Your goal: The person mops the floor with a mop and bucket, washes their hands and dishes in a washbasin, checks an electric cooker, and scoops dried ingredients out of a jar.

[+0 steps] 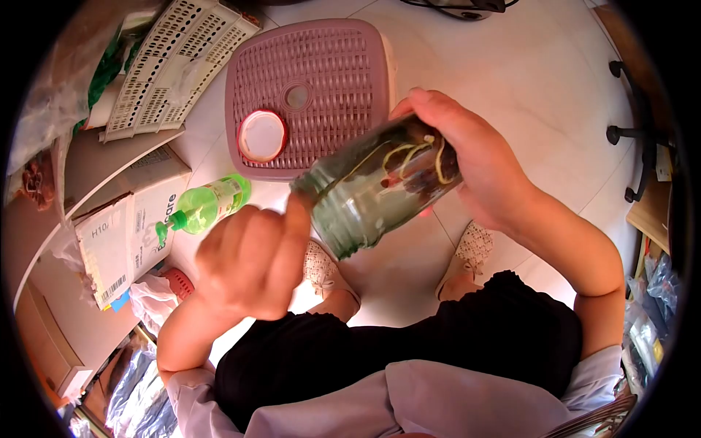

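A glass jar (372, 190) is tilted on its side above the floor, its open threaded mouth pointing down and left. Dark pieces and thin yellowish strands show inside or through the glass. My right hand (467, 146) wraps round the jar's base end. Close by the jar's mouth is my left hand (252, 259), its fingers curled closed; what they hold, if anything, is hidden. On the pink woven-pattern stool (328, 80) lies a round lid (261, 136) with a red rim and a pale inside.
A green pump bottle (208, 206) is on the left, near a white cardboard box (131, 233). Behind them leans a perforated cream rack (175, 66). Black chair legs (642, 139) stand at the right. Two shoes (473, 244) are on the tiled floor below.
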Tool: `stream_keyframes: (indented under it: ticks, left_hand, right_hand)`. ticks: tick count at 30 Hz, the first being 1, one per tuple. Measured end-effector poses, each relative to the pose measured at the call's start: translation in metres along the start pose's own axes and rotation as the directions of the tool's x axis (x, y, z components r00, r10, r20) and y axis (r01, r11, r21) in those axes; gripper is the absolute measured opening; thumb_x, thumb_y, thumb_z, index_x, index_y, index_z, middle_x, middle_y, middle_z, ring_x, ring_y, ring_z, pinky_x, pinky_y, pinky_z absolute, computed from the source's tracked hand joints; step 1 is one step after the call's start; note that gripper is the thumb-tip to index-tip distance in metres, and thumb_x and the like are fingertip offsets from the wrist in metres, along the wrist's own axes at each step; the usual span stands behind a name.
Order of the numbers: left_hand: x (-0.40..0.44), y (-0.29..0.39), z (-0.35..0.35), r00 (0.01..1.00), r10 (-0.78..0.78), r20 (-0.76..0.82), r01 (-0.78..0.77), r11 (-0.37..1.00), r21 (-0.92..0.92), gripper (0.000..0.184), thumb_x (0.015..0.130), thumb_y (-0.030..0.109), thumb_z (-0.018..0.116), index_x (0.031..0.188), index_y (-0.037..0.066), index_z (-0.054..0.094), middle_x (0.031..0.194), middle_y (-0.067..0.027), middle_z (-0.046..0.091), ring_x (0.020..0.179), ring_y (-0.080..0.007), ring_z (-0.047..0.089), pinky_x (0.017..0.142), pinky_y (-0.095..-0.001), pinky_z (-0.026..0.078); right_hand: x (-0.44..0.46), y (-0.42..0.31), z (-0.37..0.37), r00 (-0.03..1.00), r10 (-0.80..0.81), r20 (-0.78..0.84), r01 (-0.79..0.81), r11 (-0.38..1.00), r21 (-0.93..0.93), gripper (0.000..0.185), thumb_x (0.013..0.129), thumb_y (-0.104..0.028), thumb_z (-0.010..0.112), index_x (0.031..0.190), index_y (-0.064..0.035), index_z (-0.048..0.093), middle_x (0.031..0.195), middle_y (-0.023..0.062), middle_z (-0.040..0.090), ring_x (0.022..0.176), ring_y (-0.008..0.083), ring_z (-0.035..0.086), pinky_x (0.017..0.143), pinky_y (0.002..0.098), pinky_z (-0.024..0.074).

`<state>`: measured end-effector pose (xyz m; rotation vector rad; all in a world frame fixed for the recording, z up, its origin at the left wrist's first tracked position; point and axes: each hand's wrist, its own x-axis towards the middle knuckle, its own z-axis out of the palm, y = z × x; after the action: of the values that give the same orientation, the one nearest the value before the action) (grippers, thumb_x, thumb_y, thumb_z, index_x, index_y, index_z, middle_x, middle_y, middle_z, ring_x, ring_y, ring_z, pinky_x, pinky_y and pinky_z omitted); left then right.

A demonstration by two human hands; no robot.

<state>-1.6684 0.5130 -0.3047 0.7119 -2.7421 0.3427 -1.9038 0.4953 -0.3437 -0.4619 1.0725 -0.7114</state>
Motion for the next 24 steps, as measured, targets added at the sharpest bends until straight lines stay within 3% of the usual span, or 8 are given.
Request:
stream_keyframes:
  ticks: [3, 6, 10, 13, 15, 18, 23, 24]
  left_hand:
    - [0.016, 0.000, -0.003, 0.984, -0.082, 0.157, 0.113, 0.973, -0.203, 0.026, 0.062, -0.001, 0.056, 0.087, -0.007, 0.061, 0.060, -0.0063, 0.044, 0.046, -0.0166, 0.045, 0.039, -0.0272, 0.037]
    - [0.018, -0.016, -0.001, 0.965, -0.174, 0.196, 0.252, 0.826, -0.503, 0.023, 0.064, -0.005, 0.058, 0.086, -0.007, 0.060, 0.062, -0.0079, 0.048, 0.046, -0.0191, 0.047, 0.039, -0.0291, 0.038]
    - [0.011, -0.015, -0.001, 0.955, -0.241, 0.175, 0.298, 0.772, -0.561, 0.024, 0.064, -0.006, 0.061, 0.089, -0.006, 0.061, 0.065, -0.0101, 0.051, 0.047, -0.0193, 0.047, 0.040, -0.0308, 0.037]
    - [0.004, -0.008, -0.009, 0.923, -0.282, 0.262, 0.383, 0.736, -0.559, 0.026, 0.064, -0.006, 0.061, 0.090, -0.006, 0.061, 0.062, -0.0086, 0.050, 0.045, -0.0191, 0.045, 0.040, -0.0299, 0.036]
    - [0.000, -0.004, -0.007, 0.924, -0.303, 0.232, 0.381, 0.773, -0.507, 0.028, 0.063, -0.006, 0.060, 0.091, -0.007, 0.061, 0.060, -0.0066, 0.048, 0.043, -0.0176, 0.043, 0.039, -0.0288, 0.035]
    - [-0.001, -0.003, -0.005, 0.952, -0.299, 0.069, 0.300, 0.857, -0.419, 0.035, 0.057, -0.004, 0.059, 0.092, -0.008, 0.062, 0.058, -0.0047, 0.043, 0.042, -0.0152, 0.041, 0.038, -0.0278, 0.033]
    - [0.006, 0.005, 0.012, 0.990, -0.141, 0.015, 0.142, 0.983, -0.119, 0.008, 0.063, -0.010, 0.056, 0.070, -0.008, 0.055, 0.056, -0.0077, 0.043, 0.042, -0.0195, 0.042, 0.037, -0.0317, 0.032]
    - [0.006, 0.006, 0.013, 0.986, -0.159, 0.045, 0.163, 0.979, -0.122, 0.041, 0.052, -0.003, 0.055, 0.092, -0.008, 0.061, 0.057, -0.0045, 0.040, 0.045, -0.0141, 0.042, 0.037, -0.0276, 0.034]
  right_hand:
    - [0.003, -0.001, 0.001, 1.000, 0.009, -0.006, -0.009, 0.999, -0.039, 0.034, 0.092, -0.039, 0.042, 0.097, -0.0075, 0.054, 0.084, 0.0062, 0.061, 0.069, 0.0150, 0.062, 0.043, 0.0304, 0.0461]
    - [0.007, -0.003, -0.005, 0.991, -0.129, -0.034, 0.127, 0.991, -0.045, 0.034, 0.093, -0.036, 0.042, 0.096, -0.0054, 0.056, 0.085, 0.0061, 0.061, 0.074, 0.0142, 0.061, 0.063, 0.0283, 0.0500]
    - [0.008, -0.006, -0.005, 0.986, -0.165, -0.012, 0.164, 0.985, -0.058, 0.033, 0.093, -0.034, 0.042, 0.096, -0.0049, 0.056, 0.086, 0.0055, 0.060, 0.077, 0.0133, 0.059, 0.073, 0.0265, 0.0480]
    - [0.011, -0.003, -0.009, 0.954, -0.291, -0.074, 0.284, 0.954, -0.099, 0.035, 0.089, -0.040, 0.049, 0.097, -0.0068, 0.055, 0.081, 0.0056, 0.061, 0.065, 0.0157, 0.061, 0.045, 0.0291, 0.0469]
    - [0.008, -0.005, -0.010, 0.979, -0.202, -0.037, 0.199, 0.977, -0.076, 0.031, 0.093, -0.033, 0.042, 0.099, -0.0057, 0.055, 0.090, 0.0042, 0.059, 0.082, 0.0120, 0.058, 0.074, 0.0264, 0.0467]
    - [0.007, -0.004, -0.003, 0.978, -0.200, -0.065, 0.198, 0.979, -0.039, 0.031, 0.094, -0.034, 0.041, 0.101, -0.0064, 0.054, 0.092, 0.0036, 0.058, 0.085, 0.0117, 0.057, 0.075, 0.0270, 0.0461]
    - [0.007, 0.001, 0.000, 0.969, -0.240, -0.052, 0.236, 0.969, -0.077, 0.032, 0.094, -0.035, 0.041, 0.103, -0.0070, 0.053, 0.093, 0.0034, 0.057, 0.085, 0.0119, 0.057, 0.076, 0.0280, 0.0457]
    - [0.007, 0.001, -0.001, 0.967, -0.251, -0.050, 0.247, 0.966, -0.079, 0.032, 0.094, -0.035, 0.041, 0.103, -0.0071, 0.053, 0.093, 0.0035, 0.057, 0.085, 0.0120, 0.057, 0.076, 0.0281, 0.0457]
